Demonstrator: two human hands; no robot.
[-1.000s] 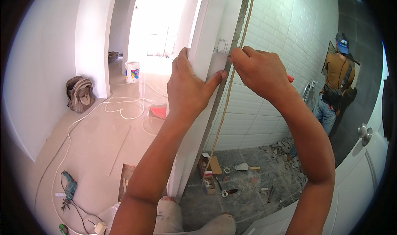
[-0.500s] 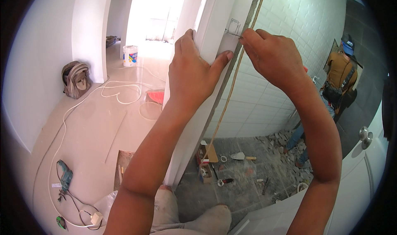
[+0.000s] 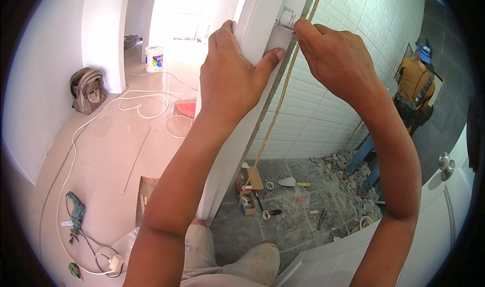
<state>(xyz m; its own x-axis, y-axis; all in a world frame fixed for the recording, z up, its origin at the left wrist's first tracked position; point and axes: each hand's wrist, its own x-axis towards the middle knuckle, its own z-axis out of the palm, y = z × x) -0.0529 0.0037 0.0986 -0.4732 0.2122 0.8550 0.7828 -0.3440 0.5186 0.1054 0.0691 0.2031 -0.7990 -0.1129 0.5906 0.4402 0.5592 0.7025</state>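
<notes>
A white door frame (image 3: pixel 260 29) stands upright in front of me. My left hand (image 3: pixel 230 77) grips it, fingers around its left edge and thumb stretched across the inner face. On that face is a small rectangular outline (image 3: pixel 287 16), as of a cut or marked plate seat. My right hand (image 3: pixel 338 59) is closed in a pinch at the frame's right edge, just below the outline. A thin dark tip (image 3: pixel 287 28) reaches from its fingers toward the outline; the rest is hidden in the hand, so its kind cannot be made out.
A white door (image 3: pixel 424 231) with a round knob (image 3: pixel 445 166) stands at right. Rubble (image 3: pixel 356 173), a trowel (image 3: pixel 293 182) and a screwdriver (image 3: pixel 271 213) lie on the grey floor. A co-worker (image 3: pixel 417 85) stands beyond. At left are a power tool (image 3: pixel 76 211), cable (image 3: pixel 76 135), backpack (image 3: pixel 88 90) and paint bucket (image 3: pixel 154 59).
The view has shifted slightly, so the scene sits a little higher in the picture. Both hands keep nearly the same places on the frame.
</notes>
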